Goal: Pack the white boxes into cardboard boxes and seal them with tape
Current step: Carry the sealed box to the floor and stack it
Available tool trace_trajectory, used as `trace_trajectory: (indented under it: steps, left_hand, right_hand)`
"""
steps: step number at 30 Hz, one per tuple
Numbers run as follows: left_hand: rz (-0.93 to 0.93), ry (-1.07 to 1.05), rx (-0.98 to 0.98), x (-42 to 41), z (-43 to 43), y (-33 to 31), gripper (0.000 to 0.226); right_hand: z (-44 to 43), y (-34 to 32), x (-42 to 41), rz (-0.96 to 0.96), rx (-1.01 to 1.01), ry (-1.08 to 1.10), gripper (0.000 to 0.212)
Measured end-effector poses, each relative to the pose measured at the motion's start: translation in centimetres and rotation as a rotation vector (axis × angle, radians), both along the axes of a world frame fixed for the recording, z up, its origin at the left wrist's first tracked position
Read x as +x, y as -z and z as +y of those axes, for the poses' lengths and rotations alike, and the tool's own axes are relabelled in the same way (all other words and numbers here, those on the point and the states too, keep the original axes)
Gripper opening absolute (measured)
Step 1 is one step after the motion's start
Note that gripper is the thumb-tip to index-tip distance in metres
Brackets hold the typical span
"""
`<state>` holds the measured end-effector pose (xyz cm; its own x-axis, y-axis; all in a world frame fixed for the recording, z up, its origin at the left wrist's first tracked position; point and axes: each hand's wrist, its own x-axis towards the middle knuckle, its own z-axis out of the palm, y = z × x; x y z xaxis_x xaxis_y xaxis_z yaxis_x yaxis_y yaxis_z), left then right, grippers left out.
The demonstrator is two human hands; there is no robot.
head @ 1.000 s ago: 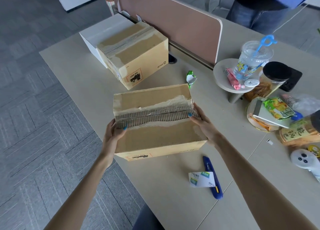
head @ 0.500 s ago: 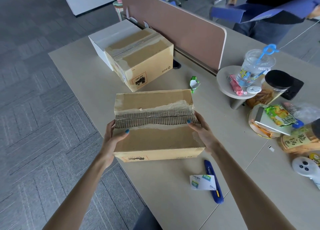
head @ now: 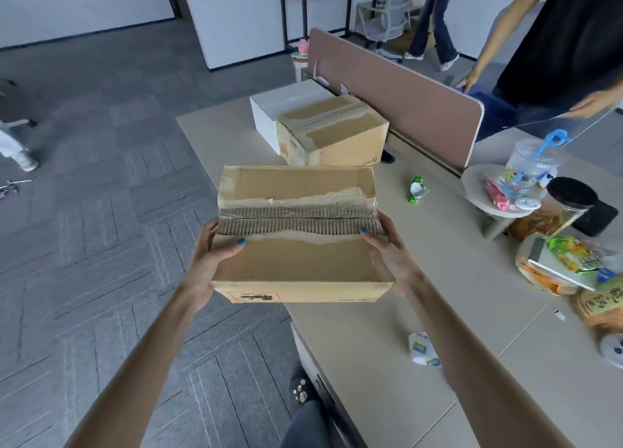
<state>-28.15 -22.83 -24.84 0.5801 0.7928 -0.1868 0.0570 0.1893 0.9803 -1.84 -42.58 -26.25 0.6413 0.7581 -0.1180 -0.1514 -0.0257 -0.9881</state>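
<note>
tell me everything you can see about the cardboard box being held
The brown corrugated cardboard box has shut top flaps. A strip along the centre seam is torn, baring ribbed fluting edged with ragged tape remnants. A printed label marks its near side. The left hand and right hand clasp its ends, holding it at the beige desk's edge.

You grip a tan cardboard box (head: 300,242) with a torn, ribbed grey-brown strip across its top; your nails are painted teal. Behind it sits a white box (head: 269,117) on the beige desk (head: 387,329), by a dusty-pink divider (head: 397,93). The floor (head: 101,245) is grey herringbone.
</note>
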Motion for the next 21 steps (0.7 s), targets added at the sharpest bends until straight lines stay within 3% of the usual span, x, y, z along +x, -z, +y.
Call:
trace_trajectory:
  steps: [17,21]
  left_hand:
    - [-0.1,-0.269,0.062,-12.9,11.1,-7.3,0.053]
    - [-0.103,-0.288,0.059,-14.6,17.2,-7.5,0.066]
  right_hand:
    - [17.8,-7.5,-9.6,-0.097,0.089,-0.195,0.047]
    - [25.3,-7.5,-10.5,-0.084,0.084,-0.235,0.045]
